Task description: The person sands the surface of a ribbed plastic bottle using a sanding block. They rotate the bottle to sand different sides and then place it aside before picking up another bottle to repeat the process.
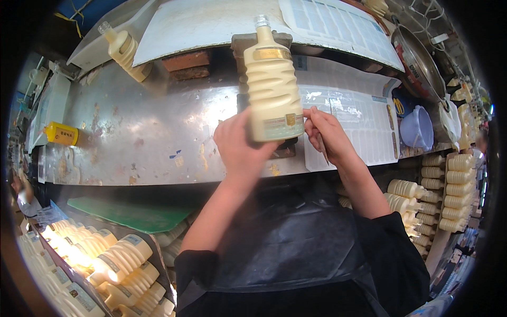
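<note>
Dark apron (296, 238) and black sleeves (393, 245) fill the foreground as a person holds a ribbed cream bottle (272, 87) over a stained metal desk (158, 127), its clear-topped neck pointing away from the body. The left hand (240, 142) has its grip closed around the bottle's lower left side, the thumb near the base. The right hand (328, 134), fingers curled, meets or nearly meets the lower right edge; whether its grip is closed on anything cannot be told, though a thin brownish piece (323, 149) shows below the fingers. Just right of the bottle, pale sheets (354, 113) lie on the desk, with a lavender bucket (417, 129) beyond them. Across the back runs a white board (211, 24), with stacked bricks (185, 64) beneath its front edge. A second cream bottle (124, 50) is at its left, and a yellow container (62, 134) sits at far left. More cream bottles (124, 259) crowd the lower left, above them a green board (129, 214); others (458, 185) are stacked at right.
</note>
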### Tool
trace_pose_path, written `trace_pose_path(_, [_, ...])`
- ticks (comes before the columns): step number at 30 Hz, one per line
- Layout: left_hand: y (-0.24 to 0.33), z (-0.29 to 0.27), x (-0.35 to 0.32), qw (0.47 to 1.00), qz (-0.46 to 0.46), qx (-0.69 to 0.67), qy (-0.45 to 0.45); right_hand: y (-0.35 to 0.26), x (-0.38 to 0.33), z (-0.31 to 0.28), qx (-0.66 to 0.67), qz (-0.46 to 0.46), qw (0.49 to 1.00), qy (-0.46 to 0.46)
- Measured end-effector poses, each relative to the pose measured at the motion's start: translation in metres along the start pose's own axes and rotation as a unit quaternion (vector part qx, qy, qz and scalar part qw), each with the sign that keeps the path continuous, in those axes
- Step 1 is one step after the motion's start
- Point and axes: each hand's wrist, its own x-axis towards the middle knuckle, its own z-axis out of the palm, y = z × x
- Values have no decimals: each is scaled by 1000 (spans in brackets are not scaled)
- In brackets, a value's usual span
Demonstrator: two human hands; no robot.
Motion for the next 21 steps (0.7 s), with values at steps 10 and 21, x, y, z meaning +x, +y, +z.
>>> trace_pose_path(10, [11,-1,6,998,44,40,29,0,5,-2,-2,25,1000,-8])
trace_pose_path(21, [-3,-8,-3,997,-64,-32,-40,-16,-15,-12,-3,-20,999,-46])
